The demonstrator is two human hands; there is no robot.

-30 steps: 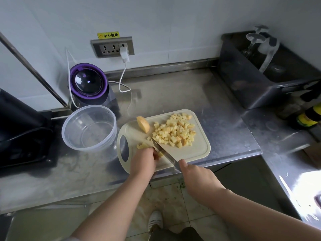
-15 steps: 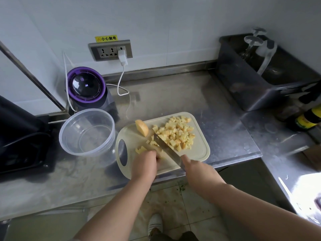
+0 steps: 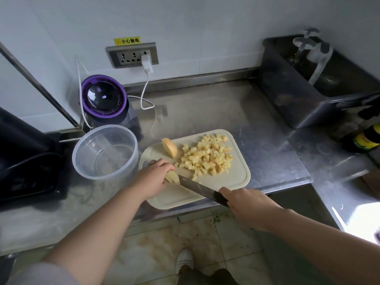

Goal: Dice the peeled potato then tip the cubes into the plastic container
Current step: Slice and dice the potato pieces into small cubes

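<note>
As left hand [image 3: 155, 178] pins potato [image 3: 173, 177], knife [image 3: 197, 188] (beside)

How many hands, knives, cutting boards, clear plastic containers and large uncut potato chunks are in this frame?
Hands: 2 (left hand holding potato strips, right hand gripping the knife handle)
Knife: 1
Cutting board: 1
Plastic container: 1
Potato chunk: 1
Total: 6

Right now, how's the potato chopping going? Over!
Left grip holds potato strips, right grip holds knife. Cube pile on board, one chunk uncut. Container empty beside board, nothing in the way. Over.
</note>
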